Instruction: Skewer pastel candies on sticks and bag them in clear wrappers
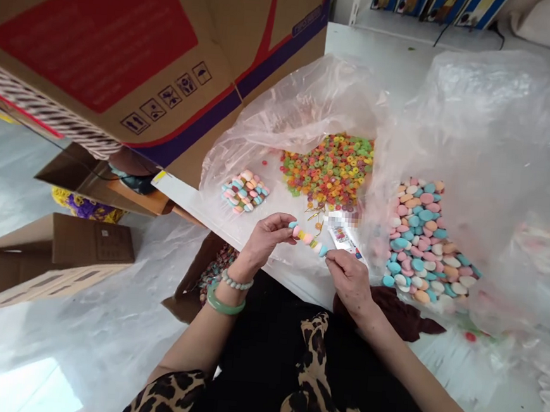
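Between my two hands a short string of pastel candy beads [307,238], blue, pink, white and yellow-green, is stretched above the table. My left hand [273,234] pinches its blue end. At the other end, my right hand [349,276] is closed with fingers pressed together; the bit of string inside them is hidden. Just beyond lie a few gold twist ties [315,213] and a small printed white packet [344,232]. Past these is a heap of small ring-shaped candies [330,169] on clear plastic. A cluster of pastel pieces [245,191] sits left of the heap.
Pastel oval candies [418,239] lie in a clear plastic bag [489,140] at right. A large printed cardboard box [173,52] stands at the table's left. On the floor are an open carton [52,258] and, by my knees, a box of wrapped pieces [217,268].
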Action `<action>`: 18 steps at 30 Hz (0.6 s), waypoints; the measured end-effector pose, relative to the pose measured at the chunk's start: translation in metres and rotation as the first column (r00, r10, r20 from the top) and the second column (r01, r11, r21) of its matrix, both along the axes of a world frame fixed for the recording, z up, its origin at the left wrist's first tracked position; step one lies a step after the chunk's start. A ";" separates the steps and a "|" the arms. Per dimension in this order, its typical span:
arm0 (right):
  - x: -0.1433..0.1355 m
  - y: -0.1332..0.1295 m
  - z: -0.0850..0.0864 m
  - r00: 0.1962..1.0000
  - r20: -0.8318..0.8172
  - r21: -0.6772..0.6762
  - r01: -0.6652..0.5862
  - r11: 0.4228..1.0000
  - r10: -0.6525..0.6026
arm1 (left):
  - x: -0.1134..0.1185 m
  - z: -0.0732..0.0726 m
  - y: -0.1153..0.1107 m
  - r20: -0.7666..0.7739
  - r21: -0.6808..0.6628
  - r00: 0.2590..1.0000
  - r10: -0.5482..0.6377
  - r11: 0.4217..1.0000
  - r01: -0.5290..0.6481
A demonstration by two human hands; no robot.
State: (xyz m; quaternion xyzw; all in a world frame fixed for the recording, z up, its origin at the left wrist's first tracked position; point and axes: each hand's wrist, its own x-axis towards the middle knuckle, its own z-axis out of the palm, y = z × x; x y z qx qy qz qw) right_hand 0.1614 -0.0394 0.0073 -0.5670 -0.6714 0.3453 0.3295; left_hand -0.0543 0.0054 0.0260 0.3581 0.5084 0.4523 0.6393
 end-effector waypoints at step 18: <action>-0.026 -0.016 0.007 0.985 0.169 -0.099 -0.014 0.995 0.031 | 0.005 -0.039 -0.031 0.202 -0.104 0.926 0.320 0.947 -0.305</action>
